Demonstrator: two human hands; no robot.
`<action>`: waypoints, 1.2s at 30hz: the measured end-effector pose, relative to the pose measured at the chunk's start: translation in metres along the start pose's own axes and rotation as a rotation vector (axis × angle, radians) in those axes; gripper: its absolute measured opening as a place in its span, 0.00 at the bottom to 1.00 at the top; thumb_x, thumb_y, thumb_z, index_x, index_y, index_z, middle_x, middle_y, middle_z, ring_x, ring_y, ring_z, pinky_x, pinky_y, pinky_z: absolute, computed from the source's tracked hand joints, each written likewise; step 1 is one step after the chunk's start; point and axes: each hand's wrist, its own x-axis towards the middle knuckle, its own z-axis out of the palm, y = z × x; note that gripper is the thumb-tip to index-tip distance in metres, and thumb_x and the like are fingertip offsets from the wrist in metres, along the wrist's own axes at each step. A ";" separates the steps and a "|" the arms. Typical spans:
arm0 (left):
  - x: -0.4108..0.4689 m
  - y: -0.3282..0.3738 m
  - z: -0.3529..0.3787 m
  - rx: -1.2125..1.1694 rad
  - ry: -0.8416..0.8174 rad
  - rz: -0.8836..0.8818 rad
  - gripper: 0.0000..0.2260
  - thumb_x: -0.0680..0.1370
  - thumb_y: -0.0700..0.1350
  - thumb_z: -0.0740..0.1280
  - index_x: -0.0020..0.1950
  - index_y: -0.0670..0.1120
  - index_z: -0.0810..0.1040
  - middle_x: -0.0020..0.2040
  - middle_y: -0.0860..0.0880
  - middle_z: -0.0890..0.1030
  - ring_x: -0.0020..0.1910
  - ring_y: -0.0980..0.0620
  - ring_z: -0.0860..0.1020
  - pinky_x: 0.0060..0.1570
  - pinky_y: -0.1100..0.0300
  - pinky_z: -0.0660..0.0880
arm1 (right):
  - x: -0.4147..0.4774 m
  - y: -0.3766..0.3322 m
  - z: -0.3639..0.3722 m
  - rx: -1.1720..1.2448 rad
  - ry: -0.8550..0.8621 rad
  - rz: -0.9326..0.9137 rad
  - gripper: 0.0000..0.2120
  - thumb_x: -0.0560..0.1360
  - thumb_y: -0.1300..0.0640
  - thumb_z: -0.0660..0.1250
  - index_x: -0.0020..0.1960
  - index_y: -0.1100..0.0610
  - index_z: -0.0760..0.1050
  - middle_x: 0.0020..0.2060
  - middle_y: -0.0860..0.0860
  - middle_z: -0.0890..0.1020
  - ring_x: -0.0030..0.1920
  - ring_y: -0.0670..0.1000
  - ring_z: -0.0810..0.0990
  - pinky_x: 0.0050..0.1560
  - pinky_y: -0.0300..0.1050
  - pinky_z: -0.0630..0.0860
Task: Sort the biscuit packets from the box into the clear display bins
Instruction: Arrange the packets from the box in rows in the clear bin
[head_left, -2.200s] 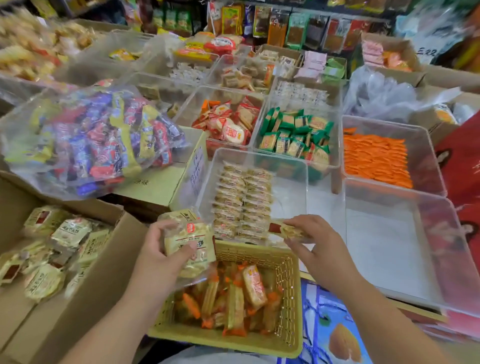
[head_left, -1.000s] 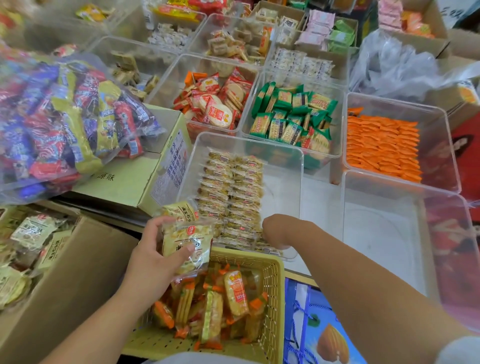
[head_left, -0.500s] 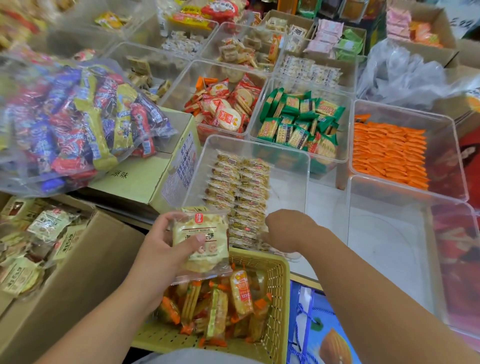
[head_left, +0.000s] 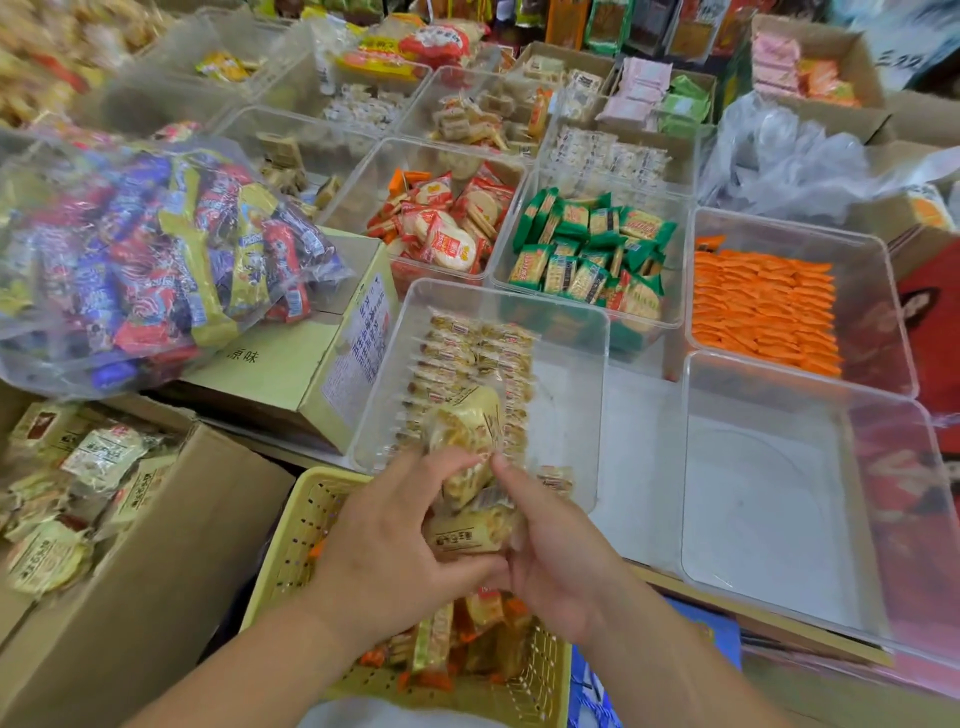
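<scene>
My left hand (head_left: 395, 540) and my right hand (head_left: 556, 561) meet over the front edge of a clear bin (head_left: 571, 395). Between them sits a small stack of pale yellow biscuit packets (head_left: 467, 467), blurred by motion; both hands grip it. The bin holds two neat rows of the same packets (head_left: 467, 358) along its left side. A brown cardboard box (head_left: 156, 561) at the lower left holds more yellow packets (head_left: 78, 478). An empty clear bin (head_left: 769, 509) stands to the right.
A yellow basket (head_left: 291, 551) with orange-striped packets lies under my hands. A big bag of mixed sweets (head_left: 156, 260) rests on a green carton (head_left: 291, 374). Behind are bins of red (head_left: 447, 228), green (head_left: 592, 254) and orange packets (head_left: 763, 306).
My right hand has come out of the bin and back to the left hand. Both now hold the packets, which have moved right, above the bin's front edge.
</scene>
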 end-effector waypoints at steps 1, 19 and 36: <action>0.000 0.001 -0.001 -0.017 -0.013 0.002 0.35 0.64 0.66 0.77 0.67 0.58 0.69 0.52 0.57 0.78 0.46 0.60 0.76 0.48 0.73 0.72 | 0.000 -0.001 -0.004 0.026 0.037 -0.023 0.18 0.80 0.47 0.67 0.63 0.57 0.82 0.58 0.61 0.84 0.58 0.61 0.84 0.51 0.55 0.84; -0.004 -0.081 0.020 -0.163 -0.106 -0.563 0.25 0.73 0.60 0.76 0.61 0.76 0.64 0.53 0.63 0.79 0.35 0.54 0.79 0.37 0.58 0.74 | 0.074 -0.093 -0.076 -2.506 0.235 -0.153 0.23 0.76 0.67 0.61 0.65 0.47 0.77 0.53 0.51 0.80 0.55 0.56 0.75 0.43 0.48 0.69; -0.006 -0.096 0.016 -0.148 -0.220 -0.524 0.27 0.74 0.59 0.75 0.63 0.76 0.63 0.57 0.69 0.71 0.57 0.61 0.75 0.49 0.57 0.70 | 0.143 -0.077 -0.092 -2.455 -0.132 0.383 0.12 0.78 0.72 0.60 0.56 0.68 0.80 0.33 0.53 0.68 0.42 0.55 0.72 0.45 0.46 0.73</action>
